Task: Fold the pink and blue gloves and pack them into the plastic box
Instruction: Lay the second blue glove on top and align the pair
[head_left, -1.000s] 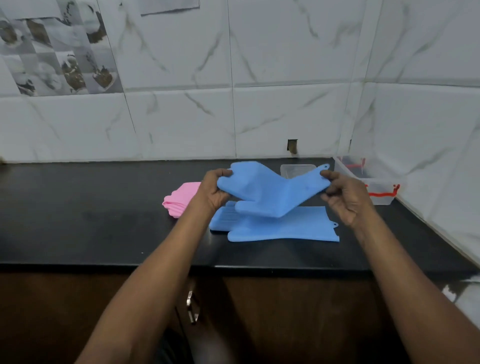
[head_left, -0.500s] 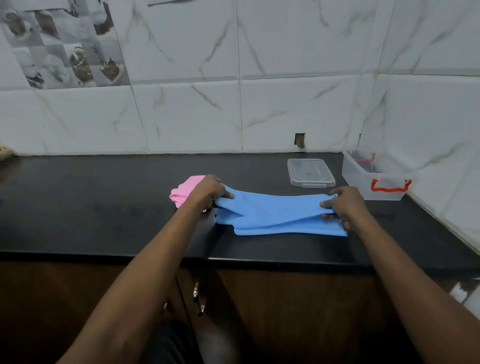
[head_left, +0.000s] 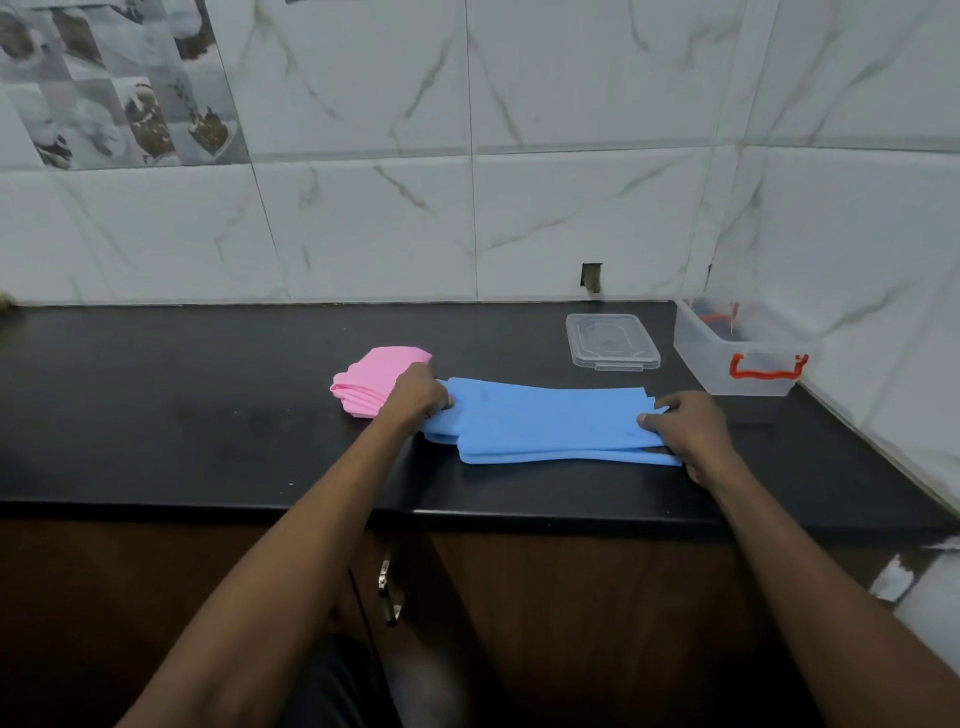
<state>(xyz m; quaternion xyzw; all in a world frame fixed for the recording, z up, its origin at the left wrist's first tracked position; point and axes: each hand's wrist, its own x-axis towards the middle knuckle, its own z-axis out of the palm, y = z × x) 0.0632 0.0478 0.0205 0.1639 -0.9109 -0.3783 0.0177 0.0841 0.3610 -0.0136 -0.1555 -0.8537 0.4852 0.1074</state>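
Observation:
The blue gloves (head_left: 545, 421) lie stacked flat and lengthwise on the black counter (head_left: 156, 405). My left hand (head_left: 420, 392) grips their left end, fingers curled round the edge. At the right end, my right hand (head_left: 685, 426) pinches the stack with thumb on top. Just left of my left hand sit the folded pink gloves (head_left: 371, 379). The clear plastic box (head_left: 737, 348) with red handles stands open at the far right by the wall, and its lid (head_left: 612, 341) lies flat beside it.
Marble-tiled walls (head_left: 857, 234) close the counter at the back and on the right. Below the counter's front edge is a wooden cabinet with a metal handle (head_left: 387, 592).
One blue glove was held up in the air a second ago; both hands lowered it onto the other glove and now hold the stack flat at its two ends.

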